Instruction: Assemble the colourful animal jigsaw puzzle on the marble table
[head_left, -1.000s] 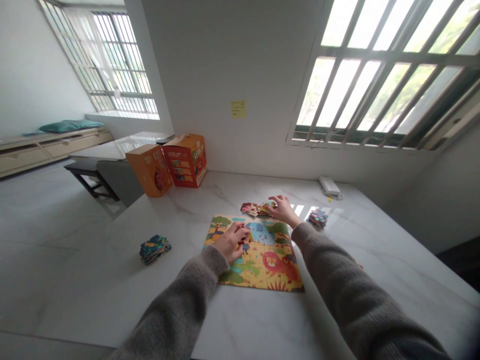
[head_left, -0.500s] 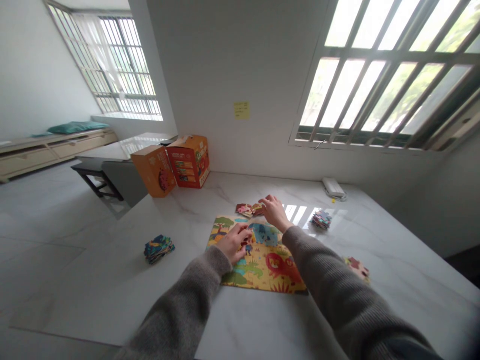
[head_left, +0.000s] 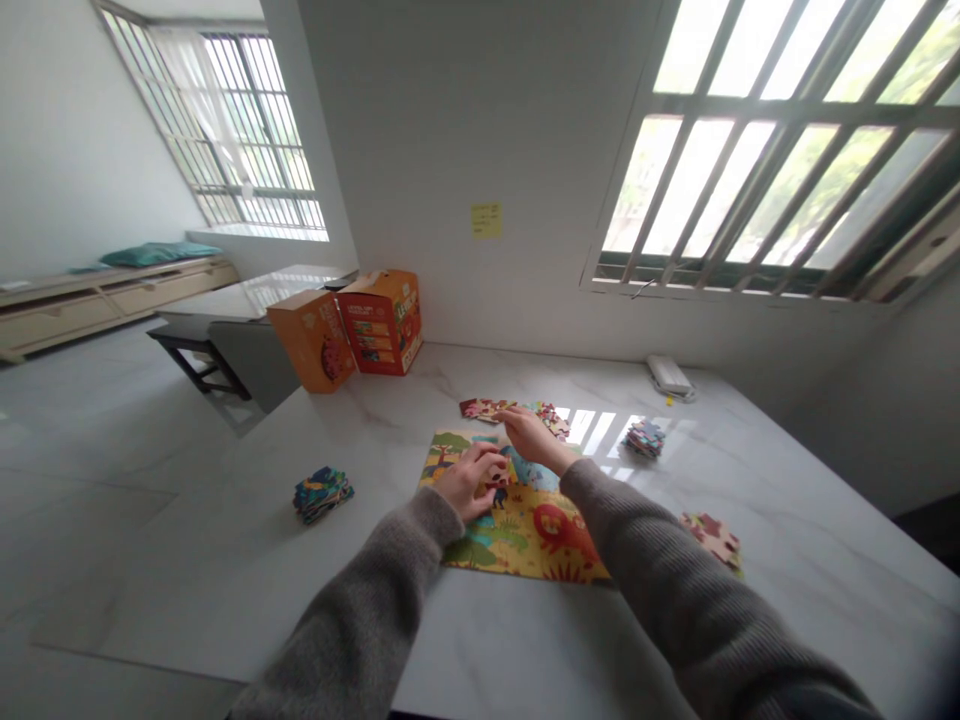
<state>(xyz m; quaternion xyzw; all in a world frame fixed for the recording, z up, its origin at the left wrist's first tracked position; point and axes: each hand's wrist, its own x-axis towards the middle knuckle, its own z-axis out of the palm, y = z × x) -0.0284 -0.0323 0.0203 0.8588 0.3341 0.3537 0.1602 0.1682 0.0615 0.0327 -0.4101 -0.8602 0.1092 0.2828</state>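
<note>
An animal jigsaw puzzle (head_left: pixel 525 540) lies on the white marble-patterned table, showing a lion, a crocodile and trees. My left hand (head_left: pixel 471 484) rests over its upper left part, fingers curled and closed on a small pinkish puzzle piece (head_left: pixel 500 474). Just beyond the puzzle's far edge is a row of loose puzzle pieces (head_left: pixel 478 408). My right hand (head_left: pixel 529 438) reaches across to this row, its fingers pressed together at the pieces. Whether a piece is between those fingertips is hidden. The wrist covers part of a blue elephant picture.
Stacks of puzzle pieces lie at the left (head_left: pixel 322 494), the right (head_left: pixel 645 438) and the near right (head_left: pixel 712 540), partly behind my right sleeve. Two orange boxes (head_left: pixel 382 325) stand at the back left. A white power strip (head_left: pixel 670 377) lies near the wall.
My right hand has moved left and lower over the loose pieces, uncovering those on the right of the row. The left hand stays nearly in place, its pinkish piece now showing more.
</note>
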